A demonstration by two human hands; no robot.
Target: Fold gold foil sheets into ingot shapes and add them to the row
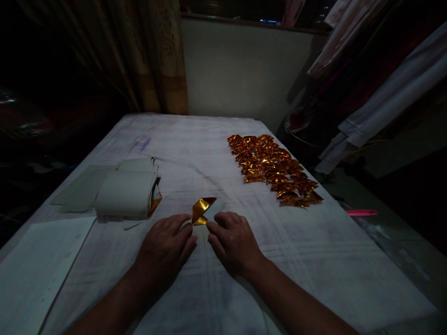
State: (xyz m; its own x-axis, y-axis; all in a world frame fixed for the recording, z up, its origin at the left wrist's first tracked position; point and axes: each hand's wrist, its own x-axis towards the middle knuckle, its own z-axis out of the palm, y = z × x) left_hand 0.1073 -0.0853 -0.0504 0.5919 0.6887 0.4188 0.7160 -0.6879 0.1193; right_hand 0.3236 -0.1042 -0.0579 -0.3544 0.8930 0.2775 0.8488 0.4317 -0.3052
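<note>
A partly folded sheet of gold foil paper (200,207) stands in front of me, its shiny side creased into angled flaps and a pale side showing at the right. My left hand (170,239) has its fingertips closed on the left edge of the paper. At the lower right corner, the fingers of my right hand (233,235) pinch the same sheet. My thumbs and part of the grip are dim and hard to make out. Rows of finished-looking folded gold foil pieces (268,163) lie at the far right of the table.
A stack of pale paper sheets (122,193) with gold undersides lies to the left. A large white sheet (42,265) is nearer me. A checked cloth (195,139) covers the table. Hanging clothes (384,102) crowd the right side; a curtain (153,56) hangs behind.
</note>
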